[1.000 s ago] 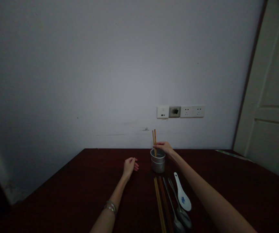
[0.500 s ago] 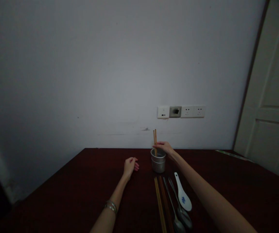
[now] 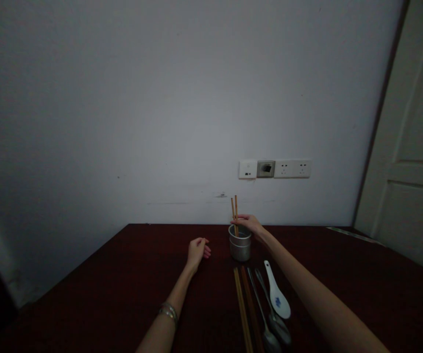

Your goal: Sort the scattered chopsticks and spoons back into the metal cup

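My right hand is at the rim of a grey metal cup, its fingers closed around a pair of light wooden chopsticks. The lower ends of the chopsticks are inside the cup, and their tops lean slightly apart. Left of the cup, my left hand rests on the table, relaxed and holding nothing, with its fingers loosely curled and apart. In front of the cup lie more light chopsticks, dark brown chopsticks, two metal spoons and a white spoon with a blue pattern.
The dark red table reaches back to a pale wall. Sockets and switches are set in the wall above the cup. A pale door stands at the right. A thin strip lies near the table's back right corner.
The tops of the chopsticks in my right hand have spread slightly apart, one leaning further left. My left hand stays where it was.
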`<state>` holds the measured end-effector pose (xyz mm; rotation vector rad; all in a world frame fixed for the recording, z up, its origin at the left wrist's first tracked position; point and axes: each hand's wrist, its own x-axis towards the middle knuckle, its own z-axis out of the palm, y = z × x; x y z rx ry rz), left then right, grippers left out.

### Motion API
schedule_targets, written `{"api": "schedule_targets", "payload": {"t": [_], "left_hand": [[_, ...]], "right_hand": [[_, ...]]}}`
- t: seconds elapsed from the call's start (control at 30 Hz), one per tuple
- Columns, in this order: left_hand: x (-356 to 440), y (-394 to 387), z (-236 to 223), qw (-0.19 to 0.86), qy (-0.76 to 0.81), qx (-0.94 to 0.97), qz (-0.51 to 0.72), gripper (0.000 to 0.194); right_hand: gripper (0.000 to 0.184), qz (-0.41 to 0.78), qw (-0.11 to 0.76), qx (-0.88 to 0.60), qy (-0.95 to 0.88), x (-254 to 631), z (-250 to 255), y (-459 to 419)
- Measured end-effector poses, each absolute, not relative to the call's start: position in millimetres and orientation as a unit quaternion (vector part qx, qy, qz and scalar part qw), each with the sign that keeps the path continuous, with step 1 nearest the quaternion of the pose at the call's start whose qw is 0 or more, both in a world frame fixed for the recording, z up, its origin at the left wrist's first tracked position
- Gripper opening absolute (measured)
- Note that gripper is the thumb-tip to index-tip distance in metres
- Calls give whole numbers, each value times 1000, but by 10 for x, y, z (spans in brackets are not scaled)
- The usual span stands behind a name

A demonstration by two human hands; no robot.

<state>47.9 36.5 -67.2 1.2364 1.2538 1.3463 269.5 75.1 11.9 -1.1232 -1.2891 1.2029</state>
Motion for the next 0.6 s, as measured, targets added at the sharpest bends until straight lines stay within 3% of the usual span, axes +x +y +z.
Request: {"api": "schedule_targets", "payload": {"t": [0.43,0.6], "left_hand": [[487,342,-656,438,502,511,543,21],[482,344,-660,441,498,513,543,21]], "right_hand": [[34,507,499,-457,-533,3046,-55,739],[28,274,426,-610,-610,3603,-251,572]]}}
